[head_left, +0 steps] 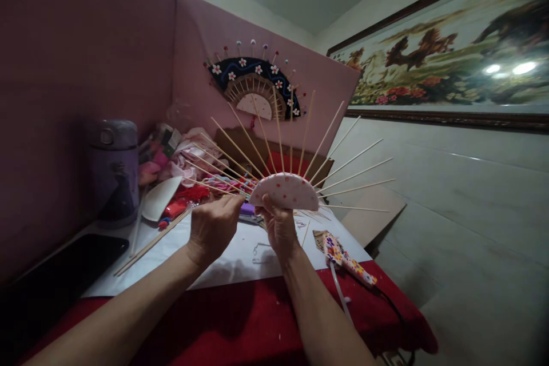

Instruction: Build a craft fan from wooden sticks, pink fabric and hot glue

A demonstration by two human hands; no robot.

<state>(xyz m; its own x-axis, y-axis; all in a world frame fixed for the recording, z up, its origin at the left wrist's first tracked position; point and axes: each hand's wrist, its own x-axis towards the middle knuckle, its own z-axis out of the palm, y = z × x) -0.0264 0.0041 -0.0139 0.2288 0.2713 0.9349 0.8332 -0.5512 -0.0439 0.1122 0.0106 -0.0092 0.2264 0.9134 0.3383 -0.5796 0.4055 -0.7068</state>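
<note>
A half-round base (285, 191), white with small red dots, is held up over the table, with thin wooden sticks (243, 148) fanning out from its curved edge. My right hand (279, 229) grips this base from below, the thumb pressed on its front face. At the base's left end my left hand (217, 223) is closed, its fingertips pinched at the lowest left wooden stick (210, 186). The fingertips' far side is hidden from me.
A finished-looking decorated fan (257, 77) hangs on the pink panel behind. On the white paper (231, 271) lie loose sticks (152, 243) and craft bits. A flower-patterned glue gun (345, 257) rests at right, a phone (81, 260) and purple flask (114, 171) at left.
</note>
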